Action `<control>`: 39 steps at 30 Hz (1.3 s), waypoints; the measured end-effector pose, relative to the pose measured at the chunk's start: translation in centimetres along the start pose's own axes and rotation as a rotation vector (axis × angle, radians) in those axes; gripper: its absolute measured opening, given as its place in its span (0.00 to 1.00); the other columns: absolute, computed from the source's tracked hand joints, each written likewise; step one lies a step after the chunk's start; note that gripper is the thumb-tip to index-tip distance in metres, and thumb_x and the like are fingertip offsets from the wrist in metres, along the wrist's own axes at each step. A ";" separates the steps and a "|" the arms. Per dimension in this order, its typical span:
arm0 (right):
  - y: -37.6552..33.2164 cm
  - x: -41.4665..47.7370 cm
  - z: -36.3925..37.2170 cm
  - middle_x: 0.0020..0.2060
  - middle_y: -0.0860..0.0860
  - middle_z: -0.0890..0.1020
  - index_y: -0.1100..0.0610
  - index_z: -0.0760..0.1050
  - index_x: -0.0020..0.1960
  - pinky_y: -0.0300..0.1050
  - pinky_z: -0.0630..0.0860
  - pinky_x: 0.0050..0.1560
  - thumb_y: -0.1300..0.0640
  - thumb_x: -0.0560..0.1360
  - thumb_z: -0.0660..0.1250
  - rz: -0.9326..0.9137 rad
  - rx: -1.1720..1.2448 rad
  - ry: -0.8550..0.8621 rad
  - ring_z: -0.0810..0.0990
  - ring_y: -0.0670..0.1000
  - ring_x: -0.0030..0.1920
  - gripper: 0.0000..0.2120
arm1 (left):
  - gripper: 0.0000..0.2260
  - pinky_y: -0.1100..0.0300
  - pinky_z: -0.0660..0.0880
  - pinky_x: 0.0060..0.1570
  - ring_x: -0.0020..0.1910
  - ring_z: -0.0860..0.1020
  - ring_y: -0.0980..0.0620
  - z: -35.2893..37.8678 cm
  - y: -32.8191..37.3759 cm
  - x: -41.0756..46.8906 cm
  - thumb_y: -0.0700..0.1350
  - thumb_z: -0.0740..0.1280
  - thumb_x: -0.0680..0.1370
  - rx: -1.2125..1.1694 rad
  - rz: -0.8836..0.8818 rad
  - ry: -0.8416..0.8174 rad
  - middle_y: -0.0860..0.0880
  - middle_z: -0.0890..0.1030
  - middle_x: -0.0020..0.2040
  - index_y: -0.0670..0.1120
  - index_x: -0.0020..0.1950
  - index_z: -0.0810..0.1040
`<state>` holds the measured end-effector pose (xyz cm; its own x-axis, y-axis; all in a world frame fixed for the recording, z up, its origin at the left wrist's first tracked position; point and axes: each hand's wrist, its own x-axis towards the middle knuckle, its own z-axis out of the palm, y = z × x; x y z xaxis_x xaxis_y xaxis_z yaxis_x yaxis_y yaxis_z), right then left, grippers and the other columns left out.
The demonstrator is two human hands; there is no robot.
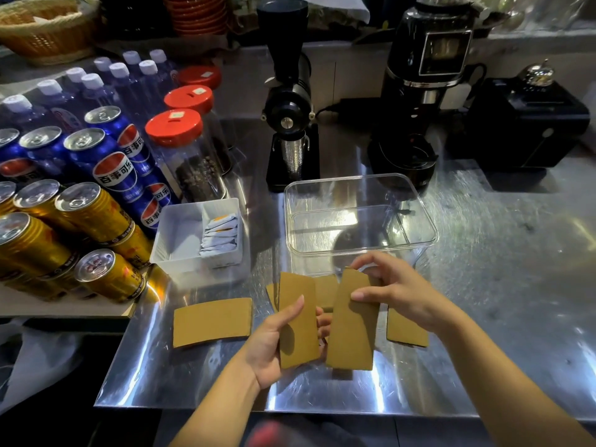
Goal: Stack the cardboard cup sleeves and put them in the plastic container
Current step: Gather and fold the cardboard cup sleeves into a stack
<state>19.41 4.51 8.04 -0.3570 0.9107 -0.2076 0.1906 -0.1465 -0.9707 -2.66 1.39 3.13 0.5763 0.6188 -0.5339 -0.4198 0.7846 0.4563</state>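
My left hand (274, 346) grips a flat brown cardboard sleeve (298, 321) held upright above the steel counter. My right hand (396, 288) pinches the top of a second sleeve (353, 324), just to the right of the first, the two nearly touching. More sleeves lie flat on the counter: one at the left (211, 321), one behind my hands (325, 290), one at the right (406, 332) partly under my right wrist. The clear plastic container (361, 214) stands open and empty just beyond my hands.
A white tray of sachets (180, 240) sits left of the container. Stacked gold and blue cans (93, 214) and red-lidded jars (180, 146) crowd the left. Two black coffee grinders (290, 117) and a black machine (529, 124) line the back. The counter's front edge (290, 409) is close.
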 end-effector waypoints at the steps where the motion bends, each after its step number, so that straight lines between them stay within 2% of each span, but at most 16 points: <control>1: -0.3 0.1 0.3 0.39 0.50 0.81 0.53 0.74 0.47 0.45 0.76 0.44 0.63 0.66 0.73 -0.022 0.033 0.004 0.78 0.50 0.43 0.14 | 0.25 0.43 0.73 0.58 0.53 0.79 0.42 0.3 -0.2 0.2 0.52 0.77 0.63 0.005 -0.007 -0.017 0.40 0.81 0.54 0.39 0.54 0.81; 3: -0.5 0.3 1.1 0.41 0.56 0.81 0.53 0.74 0.48 0.50 0.74 0.45 0.64 0.66 0.73 -0.052 0.066 0.012 0.77 0.55 0.43 0.14 | 0.30 0.41 0.75 0.58 0.56 0.79 0.40 0.9 -0.6 0.5 0.53 0.78 0.61 0.020 -0.016 -0.031 0.39 0.81 0.57 0.40 0.58 0.79; 5: -0.3 0.7 2.0 0.39 0.56 0.80 0.52 0.73 0.46 0.44 0.75 0.40 0.64 0.66 0.73 -0.064 0.073 0.023 0.77 0.53 0.41 0.15 | 0.31 0.39 0.72 0.61 0.56 0.78 0.38 1.5 -1.0 0.7 0.53 0.77 0.63 0.022 -0.034 -0.109 0.37 0.80 0.58 0.40 0.61 0.76; 8: 0.7 1.0 2.7 0.36 0.50 0.79 0.50 0.73 0.45 0.36 0.74 0.35 0.63 0.65 0.74 -0.075 0.044 0.081 0.76 0.46 0.37 0.15 | 0.23 0.42 0.74 0.58 0.52 0.80 0.40 2.4 -1.1 0.6 0.46 0.73 0.67 0.056 -0.040 -0.235 0.37 0.82 0.54 0.38 0.59 0.78; 11: 2.0 0.9 2.3 0.39 0.47 0.78 0.49 0.74 0.47 0.30 0.72 0.39 0.54 0.66 0.74 -0.109 -0.166 0.211 0.74 0.39 0.37 0.12 | 0.21 0.44 0.78 0.51 0.42 0.81 0.45 2.6 -1.0 0.7 0.40 0.76 0.62 0.046 -0.030 -0.195 0.40 0.82 0.45 0.37 0.53 0.80; 13: 3.2 0.7 1.4 0.39 0.45 0.77 0.50 0.73 0.46 0.29 0.69 0.41 0.52 0.68 0.72 -0.141 -0.356 0.344 0.75 0.40 0.40 0.10 | 0.25 0.45 0.79 0.49 0.41 0.78 0.47 2.4 -1.0 0.8 0.39 0.77 0.60 0.040 -0.036 -0.142 0.42 0.80 0.43 0.37 0.56 0.78; 15: 4.7 0.5 0.3 0.42 0.47 0.77 0.54 0.75 0.47 0.36 0.67 0.46 0.53 0.68 0.72 -0.121 -0.568 0.468 0.76 0.49 0.46 0.11 | 0.28 0.47 0.78 0.48 0.41 0.77 0.48 2.1 -1.1 0.7 0.39 0.77 0.61 0.044 -0.043 -0.119 0.44 0.79 0.44 0.38 0.60 0.76; 17: 6.3 0.3 -0.8 0.48 0.52 0.77 0.57 0.75 0.50 0.46 0.63 0.50 0.51 0.67 0.72 -0.017 -0.748 0.529 0.74 0.55 0.53 0.15 | 0.29 0.46 0.79 0.48 0.41 0.78 0.48 1.8 -1.2 0.7 0.38 0.77 0.61 0.046 -0.037 -0.107 0.44 0.79 0.44 0.38 0.61 0.76; 21: 8.8 0.0 -2.1 0.67 0.56 0.68 0.52 0.68 0.63 0.50 0.57 0.62 0.41 0.64 0.71 0.245 -0.926 0.458 0.63 0.55 0.68 0.32 | 0.27 0.44 0.76 0.53 0.44 0.78 0.47 1.6 -1.5 1.0 0.38 0.76 0.64 0.059 -0.033 -0.150 0.44 0.79 0.46 0.39 0.62 0.74; 23: 9.3 -0.1 -2.5 0.70 0.56 0.63 0.49 0.65 0.66 0.52 0.54 0.65 0.37 0.61 0.71 0.279 -0.933 0.452 0.59 0.55 0.71 0.37 | 0.27 0.44 0.75 0.55 0.44 0.78 0.47 1.6 -1.6 1.3 0.38 0.75 0.65 0.064 -0.042 -0.139 0.44 0.79 0.47 0.40 0.63 0.74; 25: 9.4 0.0 -2.8 0.71 0.56 0.63 0.48 0.63 0.67 0.53 0.54 0.65 0.35 0.59 0.71 0.291 -0.929 0.479 0.59 0.55 0.70 0.41 | 0.27 0.44 0.74 0.55 0.44 0.78 0.47 1.8 -1.7 1.6 0.38 0.76 0.64 0.059 -0.041 -0.119 0.44 0.80 0.47 0.40 0.62 0.75; 30: 9.0 0.4 -3.3 0.59 0.54 0.69 0.50 0.66 0.64 0.52 0.60 0.56 0.37 0.55 0.74 0.360 -0.892 0.493 0.64 0.57 0.61 0.42 | 0.27 0.46 0.76 0.52 0.42 0.80 0.47 2.1 -1.9 2.2 0.39 0.77 0.63 -0.002 -0.035 -0.035 0.43 0.81 0.45 0.39 0.61 0.76; 34: 8.7 0.4 -3.7 0.46 0.50 0.67 0.50 0.67 0.56 0.49 0.63 0.48 0.41 0.53 0.78 0.353 -0.772 0.456 0.66 0.54 0.51 0.37 | 0.22 0.48 0.76 0.48 0.39 0.79 0.48 2.4 -1.9 2.4 0.39 0.76 0.63 -0.054 -0.030 0.009 0.43 0.81 0.42 0.40 0.55 0.79; 39: 8.7 0.4 -4.6 0.48 0.54 0.70 0.57 0.70 0.53 0.43 0.67 0.42 0.54 0.57 0.80 0.320 -0.530 0.430 0.71 0.54 0.47 0.30 | 0.21 0.49 0.77 0.46 0.39 0.79 0.48 2.3 -1.9 2.9 0.40 0.76 0.63 -0.104 -0.017 0.065 0.44 0.80 0.43 0.40 0.54 0.79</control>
<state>25.15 5.43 0.08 0.1571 0.9413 -0.2986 0.6785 -0.3226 -0.6599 1.42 1.59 2.38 0.5389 0.6038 -0.5873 -0.4825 0.7928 0.3723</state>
